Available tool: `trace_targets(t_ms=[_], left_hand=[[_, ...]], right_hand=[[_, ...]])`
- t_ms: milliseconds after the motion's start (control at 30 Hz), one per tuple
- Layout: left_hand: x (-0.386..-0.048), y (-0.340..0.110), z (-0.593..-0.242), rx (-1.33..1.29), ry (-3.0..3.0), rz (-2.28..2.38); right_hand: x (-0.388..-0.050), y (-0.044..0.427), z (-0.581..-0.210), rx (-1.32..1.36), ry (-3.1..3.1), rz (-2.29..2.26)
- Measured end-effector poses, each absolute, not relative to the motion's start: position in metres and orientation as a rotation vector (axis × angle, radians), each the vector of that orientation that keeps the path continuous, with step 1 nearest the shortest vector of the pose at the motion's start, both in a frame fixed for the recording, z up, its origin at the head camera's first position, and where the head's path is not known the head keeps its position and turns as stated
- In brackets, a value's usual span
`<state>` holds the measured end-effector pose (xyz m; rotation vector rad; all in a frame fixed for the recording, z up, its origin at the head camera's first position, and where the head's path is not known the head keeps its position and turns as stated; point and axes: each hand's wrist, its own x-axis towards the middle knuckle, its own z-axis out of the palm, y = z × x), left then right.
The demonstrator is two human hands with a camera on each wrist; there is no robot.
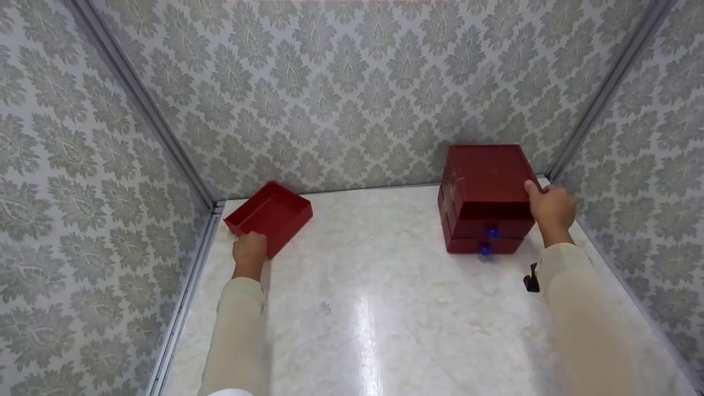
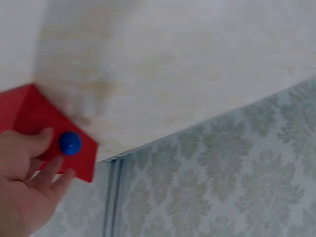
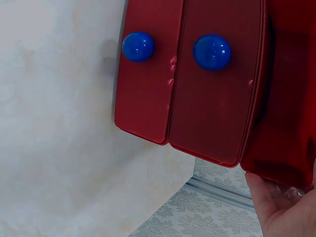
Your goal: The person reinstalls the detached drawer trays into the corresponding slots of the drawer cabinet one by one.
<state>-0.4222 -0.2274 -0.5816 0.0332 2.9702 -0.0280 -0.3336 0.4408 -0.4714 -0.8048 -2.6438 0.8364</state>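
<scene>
A red drawer (image 1: 283, 217) lies on the left of the white surface, its open top facing up. At its near end is my left hand (image 1: 250, 250). In the left wrist view, the thumb and loosely spread fingers (image 2: 42, 145) are beside the drawer's blue knob (image 2: 70, 143), apart from it. A small red drawer cabinet (image 1: 489, 170) stands at the right, its upper slot (image 3: 289, 98) without a drawer. Two drawers with blue knobs (image 3: 212, 52) sit below that slot. My right hand (image 1: 555, 209) grips the cabinet's right side, thumb at the top edge.
A small black and yellow object (image 1: 532, 279) lies by the right sleeve. Patterned walls (image 1: 352, 82) with grey metal edging (image 1: 181, 324) enclose the white surface (image 1: 352, 264) at the back and both sides.
</scene>
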Motion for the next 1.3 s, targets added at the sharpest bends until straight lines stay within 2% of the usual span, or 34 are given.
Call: trace_targets(t_ms=[300,800,1000,1300], left_hand=[[-0.418,-0.234,-0.591,0.274,3.021,-0.110],[-0.418,-0.221,-0.596,0.293,3.038,-0.193],[-0.416,-0.198,-0.596,0.415,3.037,-0.420],[-0.403,-0.133,-0.586,0.578,3.018,-0.645]], right_hand=[[-0.333,0.439,-0.470,-0.804,-2.651,0.865],[-0.331,0.440,-0.474,-0.767,-2.643,0.852],[-0.332,0.441,-0.472,-0.791,-2.655,0.880],[-0.331,0.440,-0.473,-0.782,-2.627,0.866]])
